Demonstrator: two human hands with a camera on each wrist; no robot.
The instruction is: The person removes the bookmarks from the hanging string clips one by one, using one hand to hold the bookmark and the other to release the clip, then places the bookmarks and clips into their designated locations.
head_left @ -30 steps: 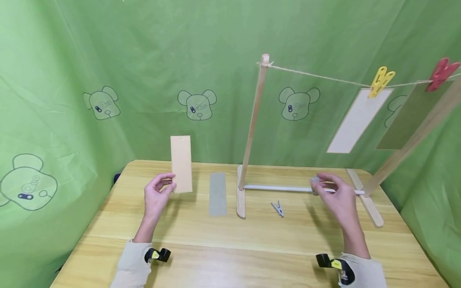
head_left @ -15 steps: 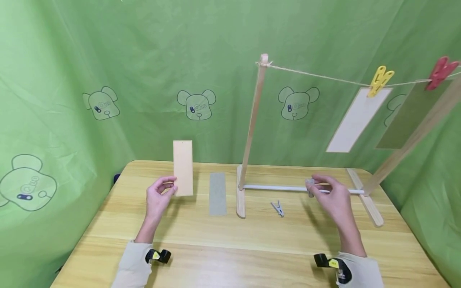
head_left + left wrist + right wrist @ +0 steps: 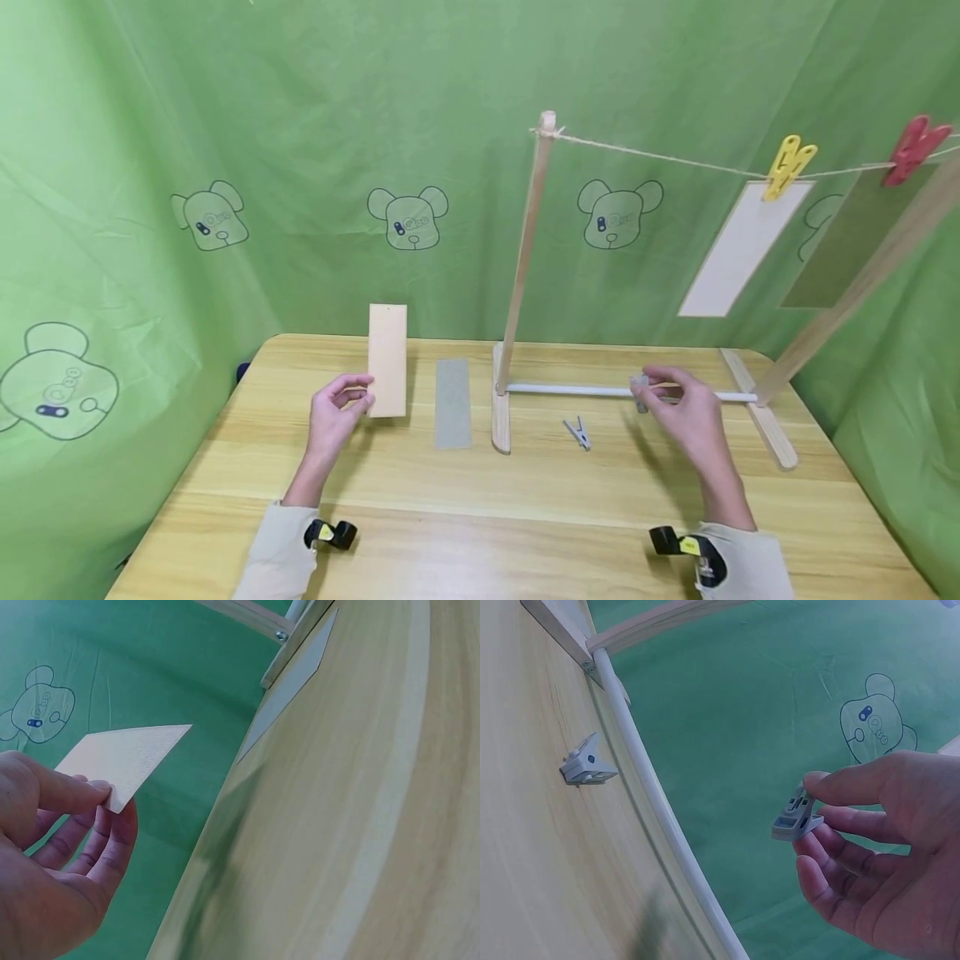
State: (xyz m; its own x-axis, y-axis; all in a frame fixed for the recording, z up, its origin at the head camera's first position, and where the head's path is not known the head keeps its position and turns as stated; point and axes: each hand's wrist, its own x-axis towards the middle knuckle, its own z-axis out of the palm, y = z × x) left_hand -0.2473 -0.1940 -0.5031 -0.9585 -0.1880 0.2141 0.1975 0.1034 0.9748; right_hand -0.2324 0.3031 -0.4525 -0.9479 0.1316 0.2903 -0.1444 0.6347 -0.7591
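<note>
My left hand [image 3: 335, 421] pinches a pale cream card [image 3: 387, 358] by its lower left edge, holding it upright above the table. A tiny hole shows near the card's top. My right hand [image 3: 688, 412] pinches a grey clothespin [image 3: 793, 814] between thumb and fingers, raised off the table near the rack's white rod [image 3: 570, 389]. A second grey clothespin [image 3: 578, 433] lies on the table to the left of that hand. Between the left hand and the rack lies a grey card [image 3: 453, 404], flat on the wood.
A wooden rack with a left post [image 3: 528, 258] carries a string [image 3: 660, 155]. From it hang a white card [image 3: 746, 250] under a yellow clothespin [image 3: 789, 168] and an olive card [image 3: 851, 237] under a red clothespin [image 3: 915, 150]. The rack's feet [image 3: 761, 408] stand on the table [image 3: 450, 533].
My left hand has moved slightly right and lowered the cream card. The right hand has shifted a little left with its clothespin.
</note>
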